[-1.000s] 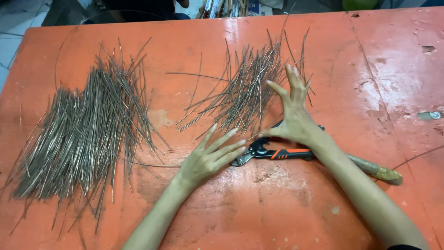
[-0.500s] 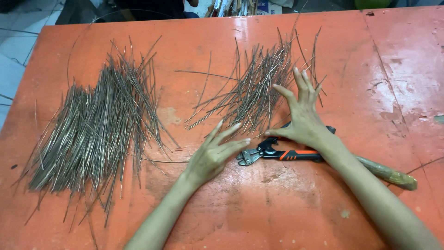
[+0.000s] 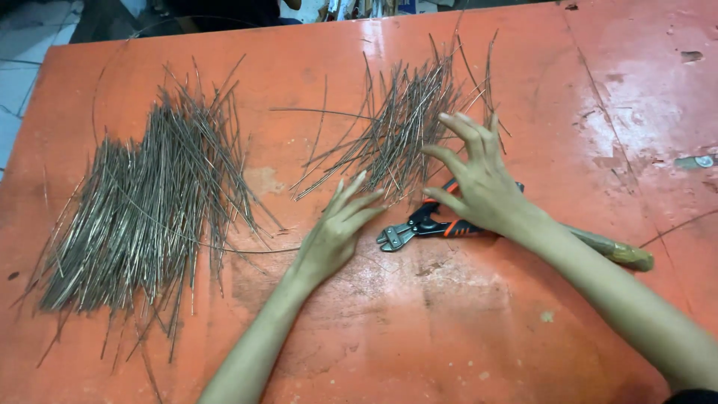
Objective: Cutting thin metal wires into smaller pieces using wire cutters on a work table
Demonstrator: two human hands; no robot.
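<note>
Wires point(image 3: 400, 135) lie in a loose pile on the table's far middle, just beyond both hands; since the earlier frame the pile and hands sit much as before, the fingers slightly nearer it. Left hand point(image 3: 336, 228): open, fingers spread, palm down, gripping nothing. Right hand point(image 3: 482, 183): open, fingers spread toward the pile, wrist over the cutter point(image 3: 419, 227), holding nothing. A larger bundle point(image 3: 149, 209) lies well apart at left. The orange table point(image 3: 464, 337) is scuffed; tiled floor shows at far left.
</note>
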